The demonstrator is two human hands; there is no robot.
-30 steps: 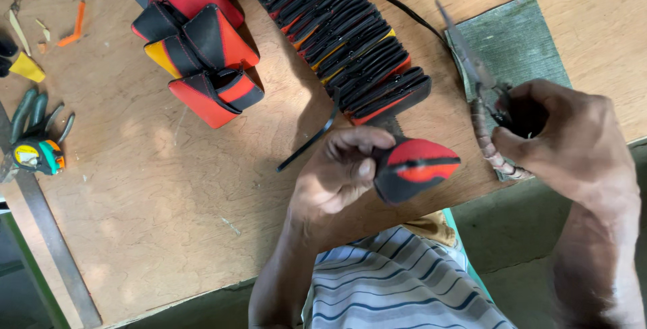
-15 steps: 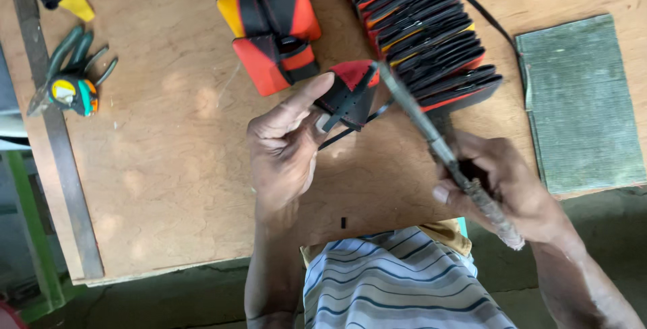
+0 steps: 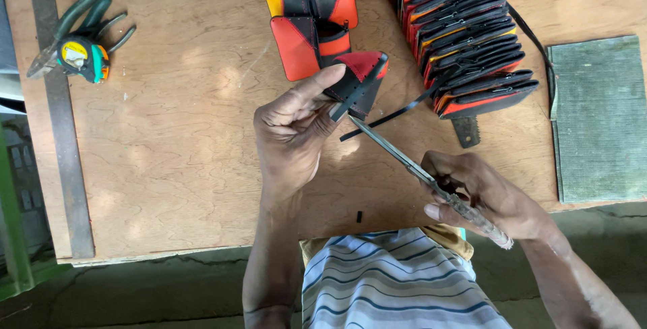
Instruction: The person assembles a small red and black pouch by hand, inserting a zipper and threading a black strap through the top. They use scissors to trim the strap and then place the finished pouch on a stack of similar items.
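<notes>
My left hand [image 3: 293,133] pinches a small red and black stitched pouch piece [image 3: 357,81] above the wooden table [image 3: 182,147], thumb on its edge. My right hand [image 3: 482,194] grips a pair of long metal scissors [image 3: 404,157] by the handles. The blades point up and left, and their tips reach the lower edge of the pouch piece. A thin black strip [image 3: 397,110] runs from the piece toward the right.
A pile of red, black and yellow pouches [image 3: 313,12] lies at the top middle, and a row of several flat pieces [image 3: 465,39] at the top right. A grey-green mat [image 3: 596,116] sits far right. Pliers and a tape measure [image 3: 81,49] rest beside a metal ruler [image 3: 60,133] at left.
My left hand has lifted the red and black piece away from my body. My right hand left the mat with the scissors and brought the blade tips up to the piece.
</notes>
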